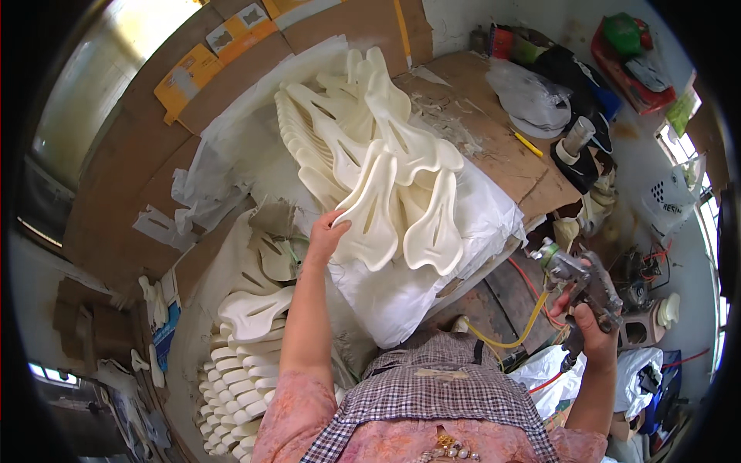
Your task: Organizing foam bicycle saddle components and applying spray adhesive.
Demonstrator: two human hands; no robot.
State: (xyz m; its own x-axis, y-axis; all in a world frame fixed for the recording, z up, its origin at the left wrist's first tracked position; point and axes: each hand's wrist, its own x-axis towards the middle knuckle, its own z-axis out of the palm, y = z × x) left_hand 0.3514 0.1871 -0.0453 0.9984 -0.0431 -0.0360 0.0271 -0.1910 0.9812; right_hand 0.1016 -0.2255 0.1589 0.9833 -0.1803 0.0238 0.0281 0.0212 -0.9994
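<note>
— Cream moulded piece (369, 212): where is it, and what holds it?
— It lies at the front of a fanned heap of like pieces (363, 131) on white sheeting (478, 224), centre of the bench. The left hand (328, 231) grips its lower left edge, thumb on top, fingers curled under and hidden behind it.

— Shape and material?
— Smooth, matt, off-white. It is flat and elongated, flared at one end, with a long slot down the middle. Whether it is plastic or foam cannot be told.

— Right hand?
— The right hand (590, 324) is closed around the grip of a metal spray gun (575, 274), grey and worn, held to the right of the bench. A yellow hose (525, 328) runs from it; its lower end disappears behind the checked apron (440, 386).

— Other stock?
— A second stack of cream pieces (235, 370) sits at lower left, with only the edges showing in rows, and the bottom of it is cut off by the frame.

— Packages and labels?
— Orange-yellow cards with pale labels (220, 46) lie on brown cardboard (123, 170) at upper left; the print is too small to read. A red tray (621, 73) with a green bag sits at upper right. A white perforated basket (671, 197) at far right is bent by the lens.

— Anything else?
— There is a clear plastic bag (529, 96) and a yellow pencil-like stick (529, 144) on the wooden benchtop (494, 147).
</note>
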